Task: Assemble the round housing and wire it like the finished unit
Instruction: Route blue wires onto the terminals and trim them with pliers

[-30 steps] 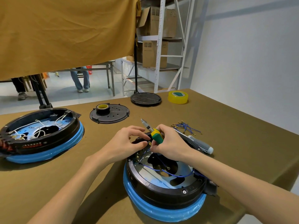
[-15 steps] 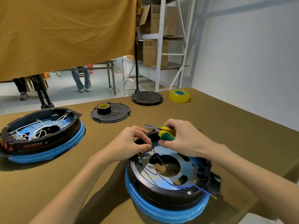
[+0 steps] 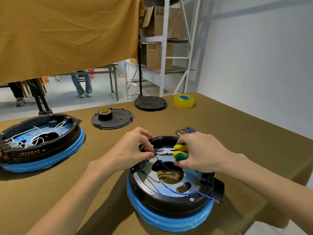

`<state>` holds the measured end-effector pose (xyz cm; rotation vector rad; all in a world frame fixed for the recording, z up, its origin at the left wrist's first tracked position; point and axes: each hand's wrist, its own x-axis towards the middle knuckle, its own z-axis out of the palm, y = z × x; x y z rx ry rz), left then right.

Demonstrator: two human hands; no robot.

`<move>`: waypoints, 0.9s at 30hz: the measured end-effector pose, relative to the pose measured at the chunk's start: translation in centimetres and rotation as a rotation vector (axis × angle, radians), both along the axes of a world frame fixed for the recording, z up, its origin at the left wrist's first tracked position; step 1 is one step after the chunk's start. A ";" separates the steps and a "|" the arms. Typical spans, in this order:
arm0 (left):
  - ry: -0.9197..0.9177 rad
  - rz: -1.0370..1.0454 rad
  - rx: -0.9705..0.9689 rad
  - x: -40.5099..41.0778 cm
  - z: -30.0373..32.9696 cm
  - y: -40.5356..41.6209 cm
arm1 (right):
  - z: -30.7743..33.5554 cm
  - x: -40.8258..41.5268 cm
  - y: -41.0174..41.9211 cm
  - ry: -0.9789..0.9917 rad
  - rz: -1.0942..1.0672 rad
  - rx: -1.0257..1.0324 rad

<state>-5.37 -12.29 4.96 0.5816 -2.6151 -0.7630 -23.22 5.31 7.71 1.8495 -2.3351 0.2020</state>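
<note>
The round housing (image 3: 169, 189), black with a blue ring round its base, sits on the brown desk (image 3: 220, 133) close to the person, open side up. Both forearms reach in from the near edge and meet over its far rim. The left hand (image 3: 130, 150) is bent at the wrist, knuckles up, its thumb and forefinger pinched together on the end of a blue wire (image 3: 165, 167) that runs down into the housing's middle opening. The right hand (image 3: 201, 151) comes in from the other side, fingers curled round the yellow and green handles of the cutters (image 3: 172, 152), whose metal nose points at the pinched wire end, just beside the left fingertips. The finished unit (image 3: 40, 141), strung with white wires, lies well apart on the left. A bundle of spare wires (image 3: 185, 130) rests just behind the right hand.
</note>
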 end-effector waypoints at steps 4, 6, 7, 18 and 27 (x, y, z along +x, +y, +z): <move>0.002 -0.007 -0.023 0.0 0.1 0.1 | -0.1 0.2 -0.3 0.049 0.027 -0.004; 0.005 -0.011 -0.025 0.1 0.1 0.1 | -0.2 0.3 -0.4 0.072 0.040 -0.006; 0.006 -0.012 -0.026 0.1 0.1 0.1 | -0.2 0.3 -0.4 0.076 0.044 -0.009; -0.026 -0.033 -0.030 0.1 0.4 0.4 | 0.1 0.6 -0.6 0.128 0.060 -0.045; -0.045 -0.026 -0.031 0.0 0.6 0.8 | 0.5 0.9 -0.7 0.171 0.067 -0.030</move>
